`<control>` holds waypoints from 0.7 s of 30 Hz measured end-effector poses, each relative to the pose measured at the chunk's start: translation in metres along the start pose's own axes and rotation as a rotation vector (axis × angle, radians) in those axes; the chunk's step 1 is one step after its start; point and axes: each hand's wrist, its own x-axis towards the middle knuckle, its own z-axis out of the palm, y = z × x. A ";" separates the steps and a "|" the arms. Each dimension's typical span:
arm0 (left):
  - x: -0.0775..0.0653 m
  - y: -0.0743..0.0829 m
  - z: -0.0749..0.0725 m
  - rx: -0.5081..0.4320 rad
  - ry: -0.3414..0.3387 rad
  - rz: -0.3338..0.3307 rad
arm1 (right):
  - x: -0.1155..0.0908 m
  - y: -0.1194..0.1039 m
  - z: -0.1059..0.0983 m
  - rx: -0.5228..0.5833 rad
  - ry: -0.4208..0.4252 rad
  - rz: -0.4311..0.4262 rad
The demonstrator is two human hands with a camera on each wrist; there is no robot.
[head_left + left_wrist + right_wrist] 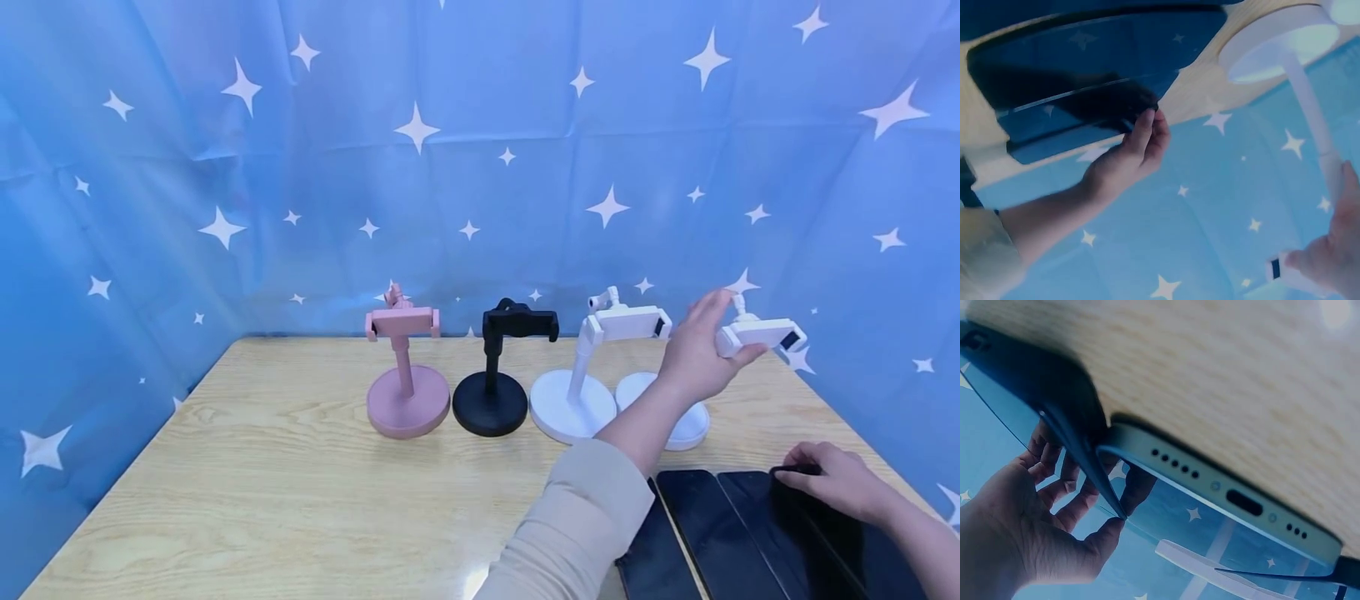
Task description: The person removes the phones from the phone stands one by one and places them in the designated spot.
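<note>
My left hand (701, 346) grips the clamp head of a white phone stand (772, 333), the rightmost in the row. Its round base (688, 431) stands on the table, partly hidden by my forearm. In the left wrist view that hand (1338, 250) is at the lower right, by the stand's pole. My right hand (836, 479) pinches the far end of a dark phone (1041, 387), which tilts up from the table in the right wrist view. Beside it lies another phone (1210, 472), its charging port showing.
Several dark phones (705, 508) lie side by side at the table's front right. Left of the gripped stand are a second white stand (570, 404), a black stand (490, 404) and a pink stand (408, 404). A blue starry curtain (480, 167) hangs behind the wooden table (300, 500).
</note>
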 end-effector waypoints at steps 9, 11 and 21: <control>-0.002 -0.018 -0.005 -0.032 -0.018 0.042 | 0.011 -0.013 0.002 -0.029 0.049 -0.096; -0.007 -0.026 -0.007 -0.031 -0.033 0.048 | 0.015 -0.018 0.003 -0.045 0.051 -0.117; -0.046 -0.050 -0.037 0.067 -0.219 -0.015 | 0.023 -0.050 -0.017 -0.034 0.092 -0.189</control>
